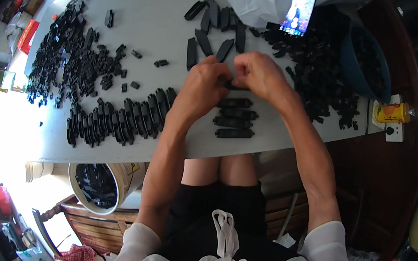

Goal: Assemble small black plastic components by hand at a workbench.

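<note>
My left hand [205, 83] and my right hand [259, 75] are close together over the table, fingers bent and pinched. A dark plastic part [237, 87] shows just under and between them. Whether the fingers hold it or something smaller is hidden. Below the hands lies a short column of long black plastic parts [236, 113], side by side. Beyond them several loose black plastic parts [191, 53] of similar shape lie at different angles. Left of my left wrist runs a long curved row of black parts [124, 121], set closely together.
Small black pieces [63, 53] spread over the table's left, with another heap [325, 72] at right beside a blue basin [351, 70]. A lit phone [299, 9] leans by a white plastic bag [255, 2]. A bucket [117, 192] of black parts stands below the table edge.
</note>
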`<act>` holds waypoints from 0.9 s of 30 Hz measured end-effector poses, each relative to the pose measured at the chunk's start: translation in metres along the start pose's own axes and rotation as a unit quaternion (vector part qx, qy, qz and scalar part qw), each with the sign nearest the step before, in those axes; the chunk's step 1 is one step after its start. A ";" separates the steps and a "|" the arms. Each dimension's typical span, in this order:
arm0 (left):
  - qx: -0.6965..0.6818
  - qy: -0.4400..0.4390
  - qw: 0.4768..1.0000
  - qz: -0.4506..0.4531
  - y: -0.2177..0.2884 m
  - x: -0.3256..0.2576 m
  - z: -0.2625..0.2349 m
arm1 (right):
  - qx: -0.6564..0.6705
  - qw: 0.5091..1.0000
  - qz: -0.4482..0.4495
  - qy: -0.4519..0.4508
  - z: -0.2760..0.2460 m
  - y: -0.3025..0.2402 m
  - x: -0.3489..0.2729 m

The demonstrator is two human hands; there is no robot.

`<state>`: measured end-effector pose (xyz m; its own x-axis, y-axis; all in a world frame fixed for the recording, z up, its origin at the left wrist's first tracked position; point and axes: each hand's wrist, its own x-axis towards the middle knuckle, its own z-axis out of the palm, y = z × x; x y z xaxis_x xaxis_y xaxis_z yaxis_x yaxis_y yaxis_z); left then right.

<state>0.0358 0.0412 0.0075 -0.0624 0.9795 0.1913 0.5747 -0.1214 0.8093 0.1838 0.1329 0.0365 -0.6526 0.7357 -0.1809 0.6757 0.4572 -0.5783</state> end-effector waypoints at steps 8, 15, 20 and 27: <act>0.172 0.145 0.974 0.010 0.005 0.024 0.004 | -0.028 0.976 -0.069 0.207 0.022 0.015 -0.045; 0.296 0.148 0.944 -0.007 0.005 0.033 0.022 | -0.083 0.955 -0.038 0.282 0.001 0.044 -0.051; 0.244 0.115 0.963 0.021 0.005 0.022 0.020 | -0.226 0.929 0.020 0.293 -0.011 0.065 -0.041; 0.095 0.014 0.992 0.080 0.016 0.026 0.024 | -0.341 0.918 -0.077 0.187 -0.022 0.064 -0.030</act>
<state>0.0632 0.0684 0.0122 0.0213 0.9447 0.3272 0.7226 -0.2407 0.6480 0.2540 0.1507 0.0228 -0.6813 0.6977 0.2213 0.7258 0.6831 0.0810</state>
